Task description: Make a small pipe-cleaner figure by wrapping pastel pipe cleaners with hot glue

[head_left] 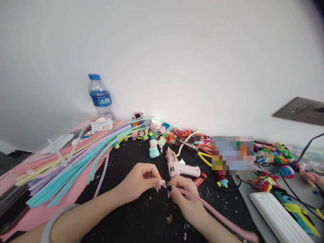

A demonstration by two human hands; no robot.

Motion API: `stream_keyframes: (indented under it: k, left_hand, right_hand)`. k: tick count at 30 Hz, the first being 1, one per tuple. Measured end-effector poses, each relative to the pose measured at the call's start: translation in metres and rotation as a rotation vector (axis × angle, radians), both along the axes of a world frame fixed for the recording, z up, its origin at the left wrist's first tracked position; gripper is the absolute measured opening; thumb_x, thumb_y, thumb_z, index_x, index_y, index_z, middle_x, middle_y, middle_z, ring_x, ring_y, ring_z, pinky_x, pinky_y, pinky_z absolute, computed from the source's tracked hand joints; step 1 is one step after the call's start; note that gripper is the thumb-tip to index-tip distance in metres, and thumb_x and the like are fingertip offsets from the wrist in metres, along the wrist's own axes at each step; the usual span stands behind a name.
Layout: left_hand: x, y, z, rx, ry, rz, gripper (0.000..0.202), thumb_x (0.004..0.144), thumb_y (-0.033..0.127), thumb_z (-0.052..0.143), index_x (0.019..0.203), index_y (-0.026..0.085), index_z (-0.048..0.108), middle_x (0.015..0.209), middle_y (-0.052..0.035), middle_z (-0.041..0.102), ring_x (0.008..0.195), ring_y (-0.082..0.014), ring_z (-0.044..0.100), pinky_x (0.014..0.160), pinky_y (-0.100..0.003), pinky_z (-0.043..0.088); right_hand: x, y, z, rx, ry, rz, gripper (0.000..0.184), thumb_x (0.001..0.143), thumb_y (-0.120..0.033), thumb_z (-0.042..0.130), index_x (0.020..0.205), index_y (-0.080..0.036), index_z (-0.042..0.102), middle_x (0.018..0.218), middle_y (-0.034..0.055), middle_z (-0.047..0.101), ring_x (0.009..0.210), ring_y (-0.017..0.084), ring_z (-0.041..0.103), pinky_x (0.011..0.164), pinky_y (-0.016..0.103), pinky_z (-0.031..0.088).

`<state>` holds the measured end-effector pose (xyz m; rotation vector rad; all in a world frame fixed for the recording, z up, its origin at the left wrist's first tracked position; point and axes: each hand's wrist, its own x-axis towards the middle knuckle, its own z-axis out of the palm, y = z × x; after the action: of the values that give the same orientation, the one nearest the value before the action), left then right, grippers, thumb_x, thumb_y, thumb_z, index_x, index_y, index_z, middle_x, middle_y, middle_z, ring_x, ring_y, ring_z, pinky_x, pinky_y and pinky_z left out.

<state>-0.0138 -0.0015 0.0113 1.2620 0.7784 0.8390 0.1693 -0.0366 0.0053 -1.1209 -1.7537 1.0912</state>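
Both my hands meet over a black mat (152,219). My left hand (138,182) is closed, its fingertips pinching the end of a pink pipe cleaner (210,209). My right hand (186,197) is also closed on that pipe cleaner, which runs from my fingers down to the lower right. A pale bangle (54,221) sits on my left wrist. A pink glue gun (181,167) lies just beyond my fingers.
A sheaf of long pastel pipe cleaners (68,165) lies at the left. A water bottle (100,98) stands against the wall. Small colourful figures (164,135) line the back edge, with pliers (202,152) nearby. A white keyboard (277,217) and cables are at the right.
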Motion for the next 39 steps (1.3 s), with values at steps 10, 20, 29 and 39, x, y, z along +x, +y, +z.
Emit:
stream_keyframes:
  k: [10, 20, 29, 39]
  left_hand:
    - [0.002, -0.012, 0.002, 0.135, 0.266, -0.308, 0.018, 0.069, 0.026, 0.072, 0.062, 0.011, 0.064, 0.059, 0.0007, 0.059, 0.055, -0.0117, 0.057, 0.054, -0.021, 0.045]
    - [0.006, -0.009, -0.002, 0.123, 0.24, -0.189, 0.019, 0.072, 0.029, 0.071, 0.065, 0.011, 0.065, 0.063, 0.0006, 0.059, 0.05, -0.0103, 0.056, 0.051, -0.021, 0.045]
    - [-0.006, -0.005, -0.003, 0.837, 0.485, -0.057, 0.018, 0.091, 0.021, 0.048, 0.084, 0.014, 0.063, 0.077, -0.0039, 0.062, 0.07, -0.0126, 0.055, 0.066, -0.022, 0.042]
    - [-0.008, -0.005, -0.006, 1.034, 0.633, -0.212, 0.028, 0.095, 0.017, 0.031, 0.084, 0.014, 0.057, 0.078, -0.0047, 0.059, 0.07, -0.0142, 0.053, 0.063, -0.024, 0.039]
  right_hand:
    - [-0.003, -0.001, 0.003, -0.083, 0.145, 0.209, 0.036, 0.09, -0.035, 0.05, 0.06, -0.016, 0.054, 0.055, -0.002, 0.048, 0.052, 0.009, 0.044, 0.051, 0.021, 0.034]
    - [-0.002, 0.005, -0.005, -0.135, 0.278, 0.022, 0.036, 0.09, -0.038, 0.05, 0.061, -0.017, 0.05, 0.053, -0.005, 0.04, 0.049, 0.008, 0.035, 0.048, 0.022, 0.027]
    - [-0.005, 0.006, -0.012, -0.217, 0.354, 0.004, 0.035, 0.093, -0.04, 0.045, 0.066, -0.017, 0.049, 0.055, -0.0062, 0.033, 0.05, 0.009, 0.025, 0.046, 0.025, 0.019]
    - [-0.004, 0.005, -0.013, -0.205, 0.292, 0.035, 0.031, 0.093, -0.037, 0.045, 0.069, -0.017, 0.051, 0.059, -0.005, 0.036, 0.052, 0.009, 0.028, 0.048, 0.024, 0.022]
